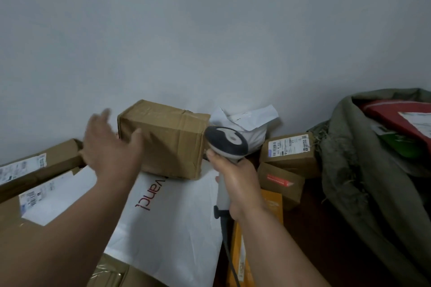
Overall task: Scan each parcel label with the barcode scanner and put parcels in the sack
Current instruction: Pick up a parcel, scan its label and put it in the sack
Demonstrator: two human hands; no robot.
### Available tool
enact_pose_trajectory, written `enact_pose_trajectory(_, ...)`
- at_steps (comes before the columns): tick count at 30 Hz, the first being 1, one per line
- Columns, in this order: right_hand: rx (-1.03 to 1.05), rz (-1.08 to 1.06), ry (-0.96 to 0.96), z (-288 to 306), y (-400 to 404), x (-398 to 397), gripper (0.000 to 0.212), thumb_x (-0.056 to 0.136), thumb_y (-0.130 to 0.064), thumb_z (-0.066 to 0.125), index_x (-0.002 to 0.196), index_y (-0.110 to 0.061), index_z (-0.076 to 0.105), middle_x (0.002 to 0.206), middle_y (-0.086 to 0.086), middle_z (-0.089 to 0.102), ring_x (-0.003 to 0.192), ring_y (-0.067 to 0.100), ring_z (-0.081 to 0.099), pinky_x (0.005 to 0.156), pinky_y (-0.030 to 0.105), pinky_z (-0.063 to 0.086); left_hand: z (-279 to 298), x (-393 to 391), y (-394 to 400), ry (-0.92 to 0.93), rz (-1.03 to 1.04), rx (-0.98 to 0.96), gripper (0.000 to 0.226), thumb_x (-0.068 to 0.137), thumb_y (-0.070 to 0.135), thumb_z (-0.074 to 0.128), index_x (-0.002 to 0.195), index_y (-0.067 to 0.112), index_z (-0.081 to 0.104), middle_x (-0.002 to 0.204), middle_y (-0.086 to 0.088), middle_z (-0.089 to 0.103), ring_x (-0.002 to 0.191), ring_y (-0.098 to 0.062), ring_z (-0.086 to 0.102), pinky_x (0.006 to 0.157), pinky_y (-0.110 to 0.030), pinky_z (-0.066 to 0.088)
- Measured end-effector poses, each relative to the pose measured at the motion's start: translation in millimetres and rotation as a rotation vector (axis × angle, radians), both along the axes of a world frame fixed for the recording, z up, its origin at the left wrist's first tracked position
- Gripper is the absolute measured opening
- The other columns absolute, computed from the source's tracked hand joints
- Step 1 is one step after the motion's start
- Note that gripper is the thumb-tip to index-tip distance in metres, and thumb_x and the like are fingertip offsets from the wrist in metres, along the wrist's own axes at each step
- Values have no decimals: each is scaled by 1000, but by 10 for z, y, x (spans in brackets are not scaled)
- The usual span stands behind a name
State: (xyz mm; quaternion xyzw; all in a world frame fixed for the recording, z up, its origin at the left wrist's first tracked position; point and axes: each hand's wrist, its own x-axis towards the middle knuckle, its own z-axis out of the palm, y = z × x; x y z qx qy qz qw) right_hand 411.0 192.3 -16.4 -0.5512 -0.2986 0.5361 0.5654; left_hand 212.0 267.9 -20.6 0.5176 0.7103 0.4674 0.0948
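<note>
A taped brown cardboard parcel (168, 140) sits on a white mailer bag (172, 223) printed "vancl". My left hand (109, 149) is spread at the parcel's left end, thumb against its front face, fingers blurred. My right hand (235, 182) grips the handle of the grey and white barcode scanner (227, 141), whose head is beside the parcel's right end. The olive green sack (359, 170) stands open at the right with a red parcel (394, 119) and a green one inside.
A white poly parcel (247, 123) leans on the wall behind the scanner. Two small labelled brown boxes (289, 154) and an orange box (270, 207) lie between scanner and sack. Long cardboard boxes (35, 170) with labels fill the left. The scanner cable (229, 261) trails down.
</note>
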Motion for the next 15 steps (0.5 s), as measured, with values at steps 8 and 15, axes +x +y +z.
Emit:
enact_pose_trajectory(8,-40,-249,45,-173,121,494,21,83,-27,78,97,-33,63,109,-5,67,112,17,61,100,38,47,-34,1022,-56,677,-732,150,36,83,25,54,115,17,68,132,-8,58,115,-32,55,92,-44,47)
enact_pose_trajectory(15,-144,-219,70,-459,319,935,17,84,-29,77,89,-32,62,100,-4,68,106,18,64,104,43,47,-14,1799,351,1174,-816,-113,39,88,27,55,126,18,57,133,-4,50,110,-24,57,98,-37,40)
